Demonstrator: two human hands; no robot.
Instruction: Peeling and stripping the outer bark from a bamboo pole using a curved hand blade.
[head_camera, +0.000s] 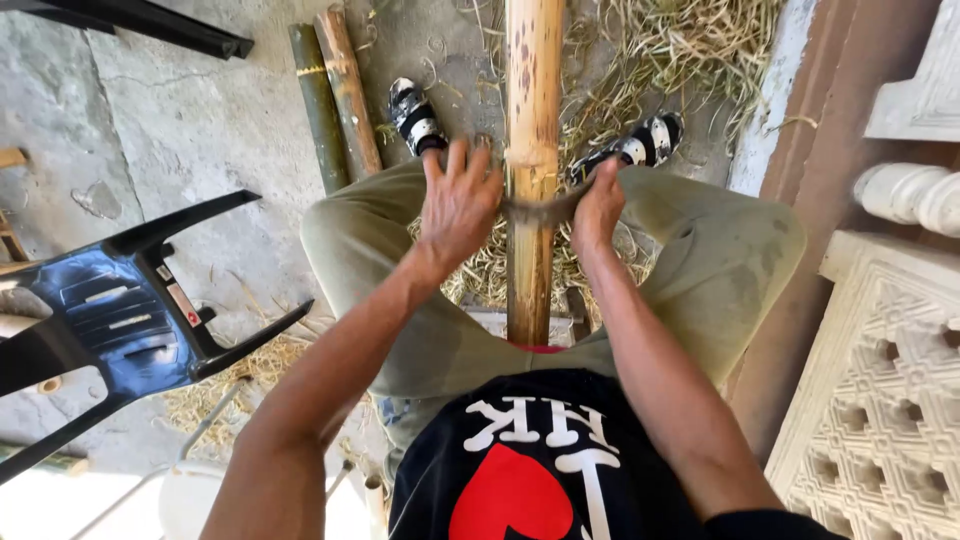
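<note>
My left hand lies with fingers spread at nine o'clock of the bamboo pole standing between my knees. My right hand, at three o'clock, is curled tight around a curved blade lying across the pole.

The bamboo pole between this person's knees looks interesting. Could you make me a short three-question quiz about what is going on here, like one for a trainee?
1. True or false: the bamboo pole lies between the person's legs.
2. Which hand holds the handle of the curved blade: A the left hand, or B the right hand?
3. Fill in: on the floor left of the person lies an overturned dark plastic ____.

Key: 1 true. 2 B; the left hand rests its fingers on the pole and the blade's other end. 3 chair.
</note>
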